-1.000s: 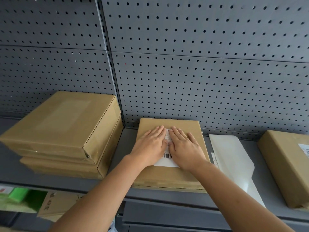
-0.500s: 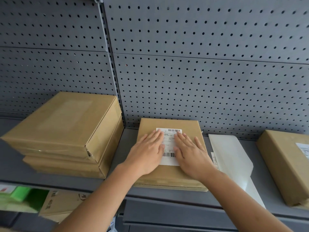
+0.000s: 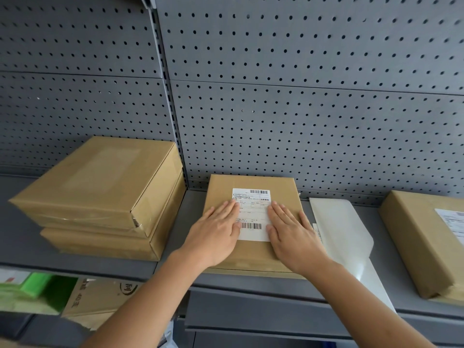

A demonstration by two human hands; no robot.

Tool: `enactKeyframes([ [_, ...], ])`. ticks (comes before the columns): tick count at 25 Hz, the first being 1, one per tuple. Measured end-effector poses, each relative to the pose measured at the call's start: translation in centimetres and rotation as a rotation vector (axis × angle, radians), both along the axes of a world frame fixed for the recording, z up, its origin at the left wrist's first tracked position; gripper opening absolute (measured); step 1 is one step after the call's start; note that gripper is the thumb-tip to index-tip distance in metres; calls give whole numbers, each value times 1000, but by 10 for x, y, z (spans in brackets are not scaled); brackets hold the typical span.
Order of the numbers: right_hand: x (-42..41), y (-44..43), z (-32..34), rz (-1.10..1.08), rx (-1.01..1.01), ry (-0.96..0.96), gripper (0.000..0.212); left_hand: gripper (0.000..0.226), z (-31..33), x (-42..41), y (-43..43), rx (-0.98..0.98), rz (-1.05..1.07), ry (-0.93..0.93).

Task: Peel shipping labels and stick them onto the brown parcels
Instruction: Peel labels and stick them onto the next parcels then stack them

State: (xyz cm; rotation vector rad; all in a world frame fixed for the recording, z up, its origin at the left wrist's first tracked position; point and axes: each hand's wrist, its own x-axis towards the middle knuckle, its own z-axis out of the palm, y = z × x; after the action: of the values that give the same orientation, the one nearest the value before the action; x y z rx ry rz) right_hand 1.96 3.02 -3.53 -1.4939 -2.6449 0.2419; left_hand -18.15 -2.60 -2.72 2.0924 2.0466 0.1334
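Observation:
A flat brown parcel (image 3: pixel 251 183) lies on the grey shelf (image 3: pixel 22 244) in the middle. A white shipping label (image 3: pixel 252 209) with two barcodes is stuck on its top. My left hand (image 3: pixel 216 232) presses flat on the parcel at the label's left edge, fingers straight. My right hand (image 3: pixel 291 234) lies flat at the label's right edge, fingers straight too. To the right of the parcel lies a glossy white backing sheet (image 3: pixel 344 237).
Two unlabelled brown parcels (image 3: pixel 100 182) are stacked at the left. A labelled brown parcel (image 3: pixel 421 237) lies at the far right. A grey pegboard wall (image 3: pixel 301 109) rises behind. Below the shelf sit a green item (image 3: pixel 35 287) and a brown carton (image 3: pixel 100 297).
Both hands have slid apart and down from the label's middle to its left and right edges. More of the label now shows between them.

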Motion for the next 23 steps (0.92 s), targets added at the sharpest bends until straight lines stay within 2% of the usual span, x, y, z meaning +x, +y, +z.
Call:
enactKeyframes([
  [2, 9, -1, 1, -45, -26, -9, 69, 59, 0, -7, -5, -3, 36, -6],
  [4, 14, -6, 4, -48, -12, 12, 69, 59, 1, -8, -14, 14, 35, -20],
  [7, 8, -31, 7, 82, 33, 67, 78, 59, 3, 8, -34, 38, -49, -56],
  [11, -5, -60, -11, 198, 102, 35, 67, 64, -3, 24, -49, 38, -126, 49],
  [15, 6, -56, -17, 149, 121, -26, 69, 76, 0, 21, -52, 28, -89, 40],
  [18, 28, -50, -15, 81, 136, 0, 79, 68, 0, 12, -57, -7, -17, 48],
  [20, 47, -45, -13, 6, 80, -3, 88, 63, -2, 0, -60, -15, 64, 37],
  [23, 72, -35, -9, -125, -25, 22, 84, 70, -2, -15, -62, 2, 218, -78],
])
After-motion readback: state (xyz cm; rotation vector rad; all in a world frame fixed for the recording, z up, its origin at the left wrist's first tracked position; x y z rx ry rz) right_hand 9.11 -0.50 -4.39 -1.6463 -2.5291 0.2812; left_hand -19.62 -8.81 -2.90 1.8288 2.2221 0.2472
